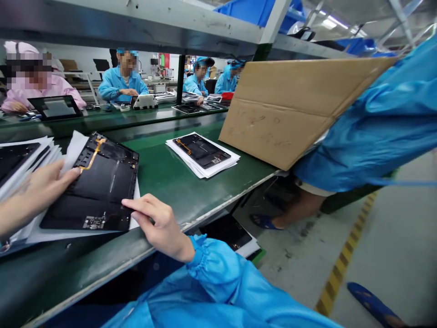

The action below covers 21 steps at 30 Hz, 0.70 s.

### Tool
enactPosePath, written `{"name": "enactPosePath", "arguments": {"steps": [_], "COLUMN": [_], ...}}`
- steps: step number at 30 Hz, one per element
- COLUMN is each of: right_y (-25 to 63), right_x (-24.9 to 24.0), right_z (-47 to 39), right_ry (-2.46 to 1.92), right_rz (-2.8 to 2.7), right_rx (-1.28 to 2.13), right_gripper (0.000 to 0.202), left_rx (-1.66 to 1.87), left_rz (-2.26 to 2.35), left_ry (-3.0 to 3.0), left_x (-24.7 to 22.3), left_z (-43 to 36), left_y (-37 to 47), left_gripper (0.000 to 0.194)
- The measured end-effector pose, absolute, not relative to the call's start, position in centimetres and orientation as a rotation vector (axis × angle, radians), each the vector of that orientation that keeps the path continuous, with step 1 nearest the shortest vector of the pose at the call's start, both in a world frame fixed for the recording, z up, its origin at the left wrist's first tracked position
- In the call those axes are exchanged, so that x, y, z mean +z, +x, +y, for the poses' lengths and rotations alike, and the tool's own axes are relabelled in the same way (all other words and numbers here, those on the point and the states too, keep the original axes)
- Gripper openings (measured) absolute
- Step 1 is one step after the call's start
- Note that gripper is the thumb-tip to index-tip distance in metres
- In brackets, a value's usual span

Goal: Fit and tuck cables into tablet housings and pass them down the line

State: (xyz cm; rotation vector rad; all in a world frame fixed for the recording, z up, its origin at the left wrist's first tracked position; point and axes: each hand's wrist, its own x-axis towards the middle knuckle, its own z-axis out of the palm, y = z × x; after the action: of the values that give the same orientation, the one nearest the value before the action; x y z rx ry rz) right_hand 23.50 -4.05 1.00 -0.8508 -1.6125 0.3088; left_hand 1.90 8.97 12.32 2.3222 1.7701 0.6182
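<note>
A black tablet back cover (102, 182) with an orange flex cable is tilted up over white paper sheets at the left of the bench. My left hand (48, 187) grips its left edge, thumb on top near the cable; the other fingers are partly hidden behind it. My right hand (162, 228) pinches the cover's right edge, with the index fingertip on the black surface and the thumb just below. Beside my left hand lies a stack of paper sheets (51, 152) with another dark panel (17, 159) on it.
Another cover (201, 152) rests on paper mid-bench (153, 164). A person in blue (375, 118) stands at right beside a large cardboard box (293, 109). More panels (232, 230) lie below the bench edge. Co-workers sit across, under an overhead shelf (136, 27).
</note>
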Motion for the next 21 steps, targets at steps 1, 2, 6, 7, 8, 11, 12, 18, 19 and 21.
{"name": "enactPosePath", "arguments": {"steps": [1, 2, 6, 7, 8, 11, 12, 18, 19, 21], "right_y": [23.7, 23.9, 24.0, 24.0, 24.0, 24.4, 24.6, 25.7, 25.8, 25.9], "right_x": [0.9, 0.7, 0.4, 0.5, 0.5, 0.5, 0.5, -0.4, -0.5, -0.8], "right_z": [-3.9, -3.7, -3.9, -4.1, -4.3, -4.5, -4.3, -3.1, -3.0, -3.0], "right_ry": [-0.881, -0.904, -0.927, -0.932, -0.938, -0.951, -0.953, -0.917, -0.910, -0.910], "right_rz": [-1.624, -1.642, -1.729, -1.733, -1.731, -1.739, -1.757, -1.855, -1.864, -1.878], "right_rx": [0.333, 0.361, 0.458, 0.475, 0.485, 0.447, 0.426, 0.304, 0.294, 0.287], "right_gripper": [0.030, 0.029, 0.029, 0.028, 0.028, 0.028, 0.029, 0.026, 0.026, 0.026], "left_rx": [0.612, 0.612, 0.619, 0.605, 0.605, 0.716, 0.837, 1.128, 1.105, 1.039], "left_rz": [1.763, 1.717, 1.300, 1.205, 1.158, 1.266, 1.310, 1.629, 1.703, 1.815], "left_ry": [2.459, 2.586, 2.997, 3.065, 3.115, 3.046, 2.937, 2.269, 2.201, 2.106], "left_x": [12.6, 12.9, 15.0, 16.0, 17.2, 21.4, 22.7, 24.8, 24.2, 22.7], "left_z": [9.5, 9.9, 10.7, 10.7, 10.7, 11.4, 11.8, 13.5, 13.6, 13.9], "left_y": [1.7, 1.6, 0.8, 0.5, 0.2, -2.0, -3.1, -11.8, -13.0, -15.1], "left_gripper": [0.040, 0.037, 0.031, 0.032, 0.033, 0.037, 0.040, 0.046, 0.048, 0.051]}}
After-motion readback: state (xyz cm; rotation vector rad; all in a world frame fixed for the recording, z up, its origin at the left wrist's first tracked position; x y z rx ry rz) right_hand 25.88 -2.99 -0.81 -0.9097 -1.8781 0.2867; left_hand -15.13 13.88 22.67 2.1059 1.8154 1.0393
